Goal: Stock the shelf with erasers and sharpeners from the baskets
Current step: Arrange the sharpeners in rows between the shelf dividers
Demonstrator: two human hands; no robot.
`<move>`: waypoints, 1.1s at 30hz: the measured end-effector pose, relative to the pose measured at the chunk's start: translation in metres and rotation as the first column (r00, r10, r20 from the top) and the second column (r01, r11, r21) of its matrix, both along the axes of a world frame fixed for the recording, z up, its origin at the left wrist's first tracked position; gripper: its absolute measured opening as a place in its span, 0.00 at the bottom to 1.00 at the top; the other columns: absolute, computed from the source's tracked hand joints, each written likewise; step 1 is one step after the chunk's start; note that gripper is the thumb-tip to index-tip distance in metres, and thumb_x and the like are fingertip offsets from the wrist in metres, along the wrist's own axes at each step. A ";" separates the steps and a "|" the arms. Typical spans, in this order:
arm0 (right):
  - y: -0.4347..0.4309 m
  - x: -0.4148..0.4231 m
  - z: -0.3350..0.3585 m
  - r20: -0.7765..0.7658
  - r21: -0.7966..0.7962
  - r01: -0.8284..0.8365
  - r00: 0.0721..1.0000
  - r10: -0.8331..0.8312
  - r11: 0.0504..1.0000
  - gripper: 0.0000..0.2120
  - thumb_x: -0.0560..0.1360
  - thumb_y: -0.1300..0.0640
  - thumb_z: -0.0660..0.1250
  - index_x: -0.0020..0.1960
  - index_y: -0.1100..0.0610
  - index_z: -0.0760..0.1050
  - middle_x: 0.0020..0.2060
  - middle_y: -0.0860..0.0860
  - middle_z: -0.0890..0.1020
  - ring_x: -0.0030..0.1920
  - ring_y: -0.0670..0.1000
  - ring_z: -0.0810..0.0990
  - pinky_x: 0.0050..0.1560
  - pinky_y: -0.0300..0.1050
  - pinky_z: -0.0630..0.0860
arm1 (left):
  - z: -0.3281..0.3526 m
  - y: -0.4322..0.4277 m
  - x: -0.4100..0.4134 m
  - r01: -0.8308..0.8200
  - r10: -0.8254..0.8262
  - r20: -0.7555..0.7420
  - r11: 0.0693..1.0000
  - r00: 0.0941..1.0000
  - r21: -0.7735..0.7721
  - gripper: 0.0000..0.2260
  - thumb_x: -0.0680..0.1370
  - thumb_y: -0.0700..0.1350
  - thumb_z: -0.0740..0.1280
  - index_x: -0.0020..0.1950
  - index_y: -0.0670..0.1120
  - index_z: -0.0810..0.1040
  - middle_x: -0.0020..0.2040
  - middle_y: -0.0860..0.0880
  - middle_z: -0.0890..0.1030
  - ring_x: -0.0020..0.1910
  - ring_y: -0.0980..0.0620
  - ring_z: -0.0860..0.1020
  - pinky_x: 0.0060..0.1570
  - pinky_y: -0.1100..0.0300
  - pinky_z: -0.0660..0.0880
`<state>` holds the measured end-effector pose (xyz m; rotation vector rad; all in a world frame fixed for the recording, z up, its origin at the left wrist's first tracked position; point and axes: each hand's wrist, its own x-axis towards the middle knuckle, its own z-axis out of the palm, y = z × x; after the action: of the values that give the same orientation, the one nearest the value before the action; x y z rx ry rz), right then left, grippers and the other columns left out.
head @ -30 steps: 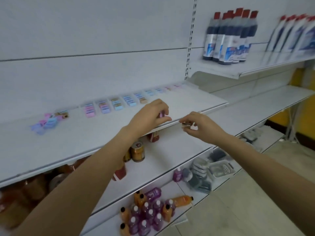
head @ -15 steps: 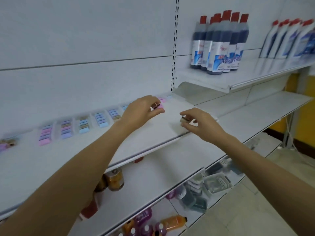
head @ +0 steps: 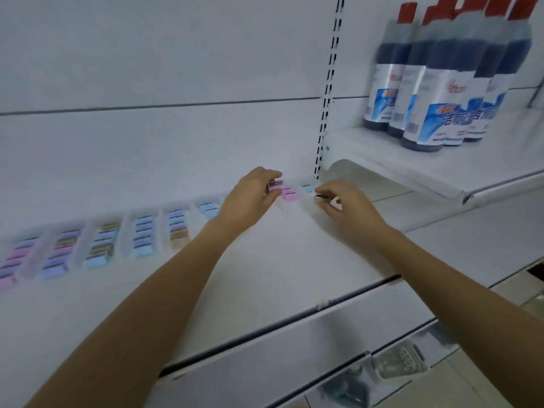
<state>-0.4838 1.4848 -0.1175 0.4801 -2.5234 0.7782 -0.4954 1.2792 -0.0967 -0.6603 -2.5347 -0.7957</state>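
Over the last second both of my hands have travelled from the shelf's front lip to its back, and now sit at centre frame, close under the slotted upright [head: 325,113]. My left hand [head: 250,198] has thumb and fingers curled in a pinch on a pink sharpener [head: 275,184], held just above the shelf [head: 279,254] and just left of a pink piece [head: 290,194] already lying there, with a blue piece [head: 308,188] beyond it. My right hand [head: 347,210] pinches a small dark piece [head: 322,197] at its fingertips (probably another sharpener, though blur keeps me from being sure), just right of those two.

The row of stocked pieces [head: 144,234] runs off toward the lower left of the frame, its columns already filled, so I read this as the row's last, thin end being topped up. Neither item is set down yet. A basket [head: 403,360] shows at lower right, below the shelf, and dark bottles [head: 435,92] stand at upper right, well clear of my hands
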 end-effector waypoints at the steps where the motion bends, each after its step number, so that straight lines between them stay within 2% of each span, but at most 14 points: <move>1: -0.002 -0.010 -0.001 -0.012 0.013 -0.023 1.000 0.023 1.000 0.08 0.74 0.65 0.65 0.53 0.62 0.77 0.47 0.55 0.79 0.47 0.50 0.76 0.46 0.24 0.64 | -0.001 0.002 -0.004 -0.024 0.024 0.003 0.999 1.000 0.027 0.13 0.77 0.40 0.64 0.61 0.39 0.74 0.56 0.42 0.77 0.53 0.46 0.76 0.55 0.60 0.69; 3: -0.004 -0.029 -0.004 -0.018 0.054 -0.055 0.998 0.056 0.997 0.09 0.73 0.66 0.64 0.52 0.61 0.78 0.48 0.55 0.78 0.47 0.52 0.77 0.47 0.31 0.68 | -0.004 0.007 -0.011 -0.071 0.070 0.023 0.997 0.997 0.034 0.10 0.77 0.40 0.64 0.58 0.39 0.75 0.54 0.42 0.78 0.52 0.46 0.76 0.53 0.60 0.69; 5: -0.003 -0.047 -0.006 -0.029 0.089 -0.072 0.997 0.074 0.993 0.09 0.74 0.65 0.64 0.52 0.60 0.78 0.50 0.54 0.76 0.49 0.53 0.77 0.50 0.45 0.73 | -0.008 0.013 -0.019 -0.119 0.119 0.062 0.993 0.991 -0.008 0.09 0.77 0.41 0.64 0.57 0.40 0.75 0.53 0.44 0.78 0.51 0.47 0.75 0.52 0.59 0.69; 7: 0.000 -0.061 -0.002 -0.014 0.120 -0.070 0.997 0.072 0.990 0.09 0.74 0.64 0.63 0.53 0.59 0.77 0.52 0.54 0.76 0.51 0.54 0.76 0.51 0.49 0.73 | -0.011 0.019 -0.025 -0.172 0.177 0.091 0.984 0.980 -0.052 0.09 0.77 0.43 0.63 0.56 0.43 0.75 0.53 0.45 0.77 0.52 0.48 0.74 0.52 0.57 0.70; 12: 0.007 -0.087 0.000 0.058 0.226 -0.060 0.997 0.048 0.972 0.10 0.75 0.62 0.61 0.55 0.57 0.77 0.53 0.54 0.76 0.55 0.56 0.74 0.50 0.46 0.69 | -0.019 0.033 -0.029 -0.252 0.268 0.118 0.958 0.956 -0.137 0.09 0.78 0.45 0.63 0.56 0.44 0.74 0.54 0.47 0.77 0.55 0.48 0.72 0.50 0.58 0.68; 17: 0.013 -0.092 -0.002 0.091 0.271 -0.066 0.995 0.043 0.960 0.11 0.75 0.62 0.60 0.55 0.58 0.77 0.53 0.55 0.77 0.57 0.56 0.72 0.49 0.45 0.68 | -0.024 0.037 -0.027 -0.255 0.262 0.100 0.964 0.960 -0.079 0.09 0.78 0.43 0.62 0.57 0.42 0.73 0.53 0.45 0.78 0.52 0.48 0.73 0.43 0.63 0.63; 20: 0.015 -0.094 -0.003 0.102 0.283 -0.082 0.993 0.055 0.956 0.12 0.75 0.63 0.60 0.55 0.59 0.77 0.54 0.56 0.77 0.57 0.56 0.72 0.51 0.47 0.70 | -0.029 0.035 -0.027 -0.248 0.252 0.126 0.968 0.959 -0.046 0.09 0.77 0.43 0.63 0.56 0.43 0.73 0.53 0.46 0.79 0.51 0.49 0.74 0.45 0.64 0.64; 24: 0.016 -0.096 -0.002 0.114 0.287 -0.084 0.992 0.053 0.954 0.12 0.75 0.64 0.61 0.55 0.59 0.78 0.54 0.55 0.75 0.56 0.55 0.72 0.47 0.44 0.68 | -0.029 0.035 -0.028 -0.231 0.231 0.124 0.973 0.965 -0.010 0.08 0.77 0.43 0.64 0.54 0.42 0.74 0.51 0.47 0.79 0.49 0.51 0.74 0.45 0.63 0.66; 29: 0.015 -0.098 -0.002 0.119 0.313 -0.098 0.991 0.063 0.945 0.10 0.75 0.63 0.62 0.54 0.58 0.78 0.52 0.55 0.77 0.56 0.56 0.72 0.47 0.43 0.68 | -0.028 0.035 -0.028 -0.223 0.223 0.132 0.975 0.966 -0.012 0.08 0.77 0.43 0.64 0.55 0.42 0.74 0.51 0.47 0.78 0.50 0.49 0.74 0.48 0.59 0.68; 33: 0.013 -0.099 -0.002 0.120 0.367 -0.083 0.992 0.041 0.926 0.09 0.76 0.61 0.62 0.53 0.58 0.78 0.53 0.54 0.78 0.57 0.56 0.70 0.49 0.45 0.69 | -0.028 0.035 -0.028 -0.224 0.222 0.120 0.975 0.968 -0.003 0.08 0.77 0.43 0.64 0.55 0.42 0.73 0.49 0.49 0.77 0.47 0.53 0.72 0.45 0.62 0.67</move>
<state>-0.5832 1.4976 -0.1199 0.6596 -2.7823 0.3491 -0.5235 1.3139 -0.1250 -0.3234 -2.6496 -0.7891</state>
